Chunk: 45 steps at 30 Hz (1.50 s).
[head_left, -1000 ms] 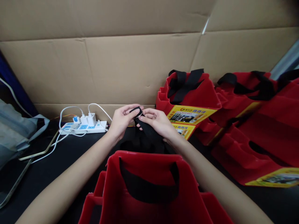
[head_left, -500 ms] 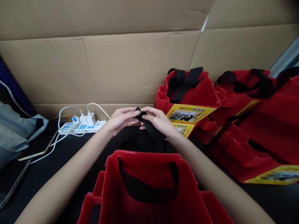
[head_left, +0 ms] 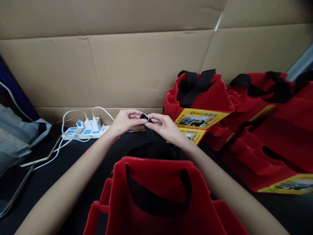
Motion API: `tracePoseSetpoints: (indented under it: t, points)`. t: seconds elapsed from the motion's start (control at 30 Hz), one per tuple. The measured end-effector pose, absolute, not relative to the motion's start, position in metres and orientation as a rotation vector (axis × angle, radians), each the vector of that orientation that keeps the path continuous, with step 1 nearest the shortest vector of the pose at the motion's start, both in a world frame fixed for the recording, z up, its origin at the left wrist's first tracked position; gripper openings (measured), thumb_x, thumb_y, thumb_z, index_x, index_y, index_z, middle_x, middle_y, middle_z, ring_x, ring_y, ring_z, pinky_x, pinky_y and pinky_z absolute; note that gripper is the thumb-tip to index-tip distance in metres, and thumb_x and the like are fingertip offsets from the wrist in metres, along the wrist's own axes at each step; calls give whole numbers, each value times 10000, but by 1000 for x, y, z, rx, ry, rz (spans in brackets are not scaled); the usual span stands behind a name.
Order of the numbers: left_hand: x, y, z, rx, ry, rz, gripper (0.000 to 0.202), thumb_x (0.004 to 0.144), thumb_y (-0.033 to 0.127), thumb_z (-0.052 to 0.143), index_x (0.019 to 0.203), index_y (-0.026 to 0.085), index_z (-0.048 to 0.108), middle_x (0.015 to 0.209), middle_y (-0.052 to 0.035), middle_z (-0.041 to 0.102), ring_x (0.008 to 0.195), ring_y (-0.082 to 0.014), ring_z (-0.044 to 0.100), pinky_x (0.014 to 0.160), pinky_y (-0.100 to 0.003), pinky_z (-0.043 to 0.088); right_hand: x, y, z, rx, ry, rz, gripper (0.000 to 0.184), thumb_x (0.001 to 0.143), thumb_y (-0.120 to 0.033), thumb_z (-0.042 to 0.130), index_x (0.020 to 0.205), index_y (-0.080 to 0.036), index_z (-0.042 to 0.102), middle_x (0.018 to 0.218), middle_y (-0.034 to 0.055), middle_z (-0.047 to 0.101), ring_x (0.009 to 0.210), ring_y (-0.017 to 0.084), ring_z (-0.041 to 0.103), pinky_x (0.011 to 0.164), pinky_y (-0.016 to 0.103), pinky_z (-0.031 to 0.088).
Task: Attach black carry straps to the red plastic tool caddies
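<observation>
Where the two hands are meeting: the left hand (head_left: 124, 121) and the right hand (head_left: 165, 128) are pinching a black strap (head_left: 155, 137) beside a shiny ring (head_left: 146, 115).
Grip: each is holding narrow on the strap, thumb against fingers; how the ring is sitting on it is too small to tell.
Strap: it is running down from the hands behind the far rim of the near red box (head_left: 156, 160); its lower end is hiding from view.
Box: it is standing below the hands, a black loop (head_left: 156, 202) drooping inside.
Slip risk: the strap could be sliding out of the ring if either pinch is loosening.
Twist risk: the strap could be folding crookedly if the hands are pulling unevenly.
Snag risk: white cables (head_left: 64, 122) are lying near the left hand on the tabletop (head_left: 70, 160), and a stray elbow could be catching them.
</observation>
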<state>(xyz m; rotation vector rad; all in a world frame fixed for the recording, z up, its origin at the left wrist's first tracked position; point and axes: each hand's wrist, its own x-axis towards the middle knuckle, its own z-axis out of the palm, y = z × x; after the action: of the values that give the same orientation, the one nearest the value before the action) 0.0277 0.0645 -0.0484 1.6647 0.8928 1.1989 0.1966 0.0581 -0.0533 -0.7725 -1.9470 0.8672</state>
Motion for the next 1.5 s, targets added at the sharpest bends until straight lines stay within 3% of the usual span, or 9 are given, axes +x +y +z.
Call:
tracePoseSetpoints:
  t: [0.1,0.27,0.43,0.6,0.83,0.97,1.2,1.37,1.5]
  points:
    - [23,69,-51,1684,846,1154,343,630,332,727,900,131,664,880,-71,698,777,-140,645,730,-276,528,197,54,-49,-778,-1920,892,155,742,-225,565,874,-154,600,859,31,635,869,147,581,818,296,426]
    - [23,71,-55,1752,834,1166,342,692,387,667,905,119,661,876,-78,696,747,-139,649,727,-289,535,205,48,-40,-817,-1992,993,228,782,-251,515,972,-149,590,713,5,609,679,125,574,668,261,448]
    - [31,64,-52,1918,860,1218,209,746,298,612,821,111,664,795,-57,686,707,-129,624,693,-263,506,220,45,-27,-884,-2263,753,249,804,-275,492,979,-136,600,825,31,620,727,130,547,645,240,398]
    - [35,64,-53,2049,917,1268,111,747,208,586,776,118,644,765,-35,658,715,-127,590,712,-262,467,227,43,-21,-1097,-2411,428,191,793,-266,506,899,-142,604,665,-7,550,596,105,452,555,227,311]
    - [39,58,-51,2022,920,1284,129,800,232,501,818,125,571,758,-26,618,673,-113,593,637,-242,516,221,49,-29,-884,-2281,812,215,800,-337,519,811,-128,570,709,-5,525,651,94,458,565,206,325]
    - [35,49,-42,1974,867,1158,150,808,261,513,843,124,562,723,-15,613,626,-105,611,576,-210,527,213,48,-33,-847,-2183,761,263,775,-381,551,738,-123,590,675,-2,518,653,100,458,580,218,336]
    - [16,54,-34,1833,724,886,326,703,287,675,992,158,596,923,-60,675,724,-148,661,676,-261,551,212,43,-29,-876,-2075,657,262,702,-383,627,659,-124,620,613,-4,525,583,91,431,532,226,322]
    - [21,49,-33,1852,799,963,245,714,223,644,935,134,585,819,-42,667,652,-125,646,654,-268,544,211,46,-32,-894,-2028,574,249,695,-384,638,755,-152,574,734,13,563,642,108,496,577,230,394]
    - [30,44,-34,1962,832,992,158,718,159,611,845,138,520,699,-8,630,618,-98,606,579,-208,492,212,50,-35,-787,-2053,795,311,723,-342,621,968,-162,557,909,44,612,785,138,581,701,262,458]
